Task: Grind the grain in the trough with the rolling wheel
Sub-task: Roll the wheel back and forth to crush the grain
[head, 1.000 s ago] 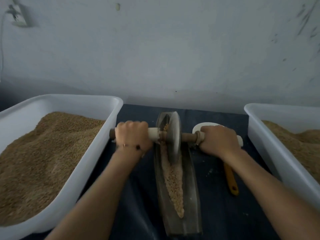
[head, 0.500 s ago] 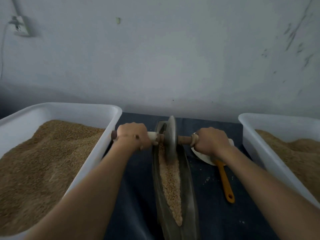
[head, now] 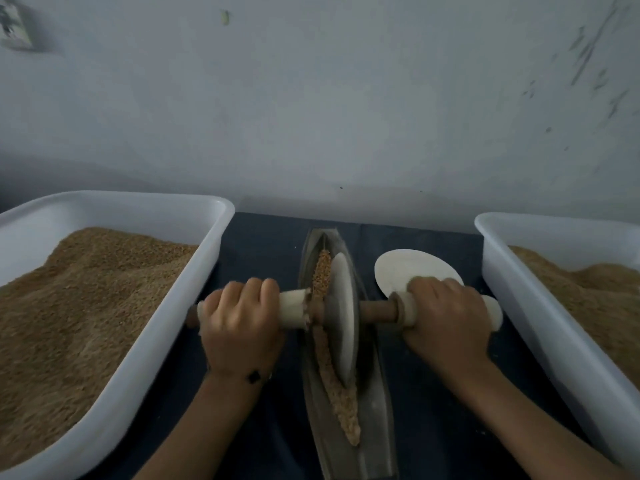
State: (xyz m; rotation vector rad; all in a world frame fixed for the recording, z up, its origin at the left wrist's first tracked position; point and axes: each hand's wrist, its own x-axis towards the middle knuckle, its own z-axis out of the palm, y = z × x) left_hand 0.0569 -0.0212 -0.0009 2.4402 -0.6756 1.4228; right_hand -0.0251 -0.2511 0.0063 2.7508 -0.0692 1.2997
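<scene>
A narrow boat-shaped metal trough (head: pixel 374 403) lies lengthwise on the dark cloth, with a strip of tan grain (head: pixel 341 400) along its groove. The grey rolling wheel (head: pixel 343 317) stands upright in the middle of the trough on a wooden axle with pale end sleeves. My left hand (head: pixel 240 322) grips the left handle. My right hand (head: pixel 441 318) grips the right handle. More grain (head: pixel 322 275) shows beyond the wheel toward the trough's far end.
A white tub (head: pixel 194 299) heaped with grain stands close on the left, and a second white tub (head: pixel 519 296) with grain on the right. A white round scoop head (head: pixel 405 268) lies behind my right hand. The grey wall rises just past the trough.
The wheel has rolled from the trough's far end back toward me to its middle, both hands moving with the axle. The scoop head, earlier covered by my right hand, now shows.
</scene>
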